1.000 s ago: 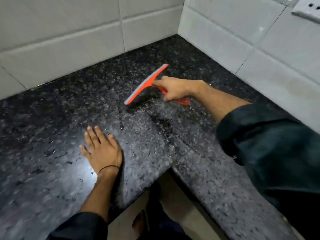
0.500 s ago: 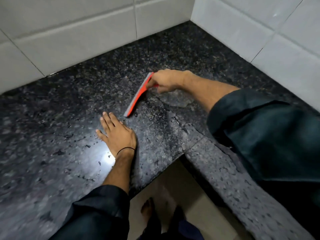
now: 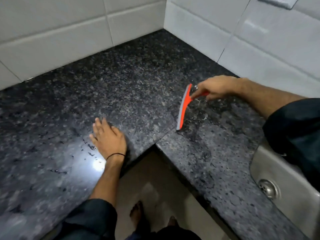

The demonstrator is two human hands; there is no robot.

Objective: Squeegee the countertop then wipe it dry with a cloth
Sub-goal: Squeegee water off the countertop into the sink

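— Count?
— One squeegee [image 3: 183,108], orange, with its blade on the countertop [image 3: 121,87] and the near tip at the slab seam. Two hands, one sink [image 3: 270,170].
— Hands?
— Your right hand [image 3: 214,87] curled round the squeegee's handle. Your left hand [image 3: 109,137] lay flat on wet granite, fingers straight, holding nothing.
— Since half a second back?
— The squeegee had been just beside your left fingers; it stood well right of them.

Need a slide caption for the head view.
Right hand holds an orange squeegee on the wet countertop; left hand rests flat.
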